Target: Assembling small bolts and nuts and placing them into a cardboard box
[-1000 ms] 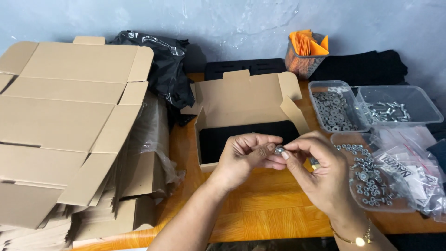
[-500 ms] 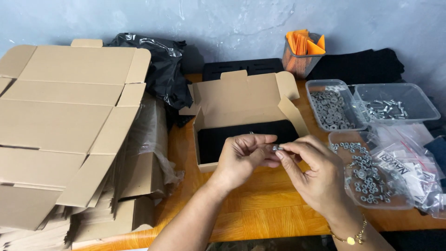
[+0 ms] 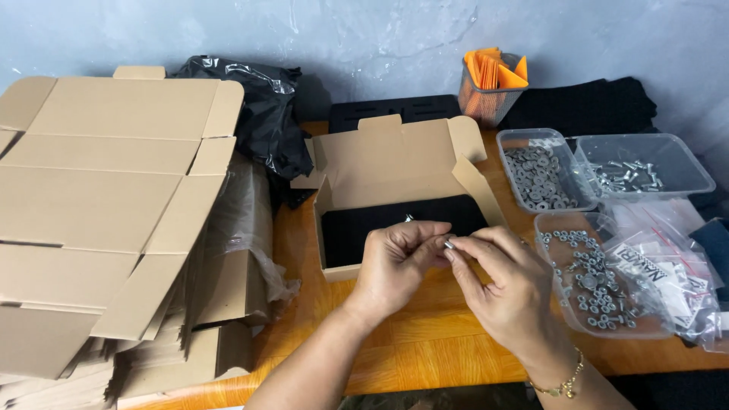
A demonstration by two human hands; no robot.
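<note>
Left hand (image 3: 395,262) pinching small metal bolt (image 3: 449,244) | right hand (image 3: 505,292) gripping same bolt at fingertips | bolt above wooden table (image 3: 425,357), just in front of open cardboard box (image 3: 395,163) | tub of nuts (image 3: 600,281) beside right hand.

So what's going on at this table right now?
A person's left hand and right hand meet over the wooden table, pinching a small metal fastener between their fingertips. Just behind sits an open cardboard box with a black lining. Clear tubs of nuts, washers and bolts stand on the right; flat cartons are stacked on the left.
</note>
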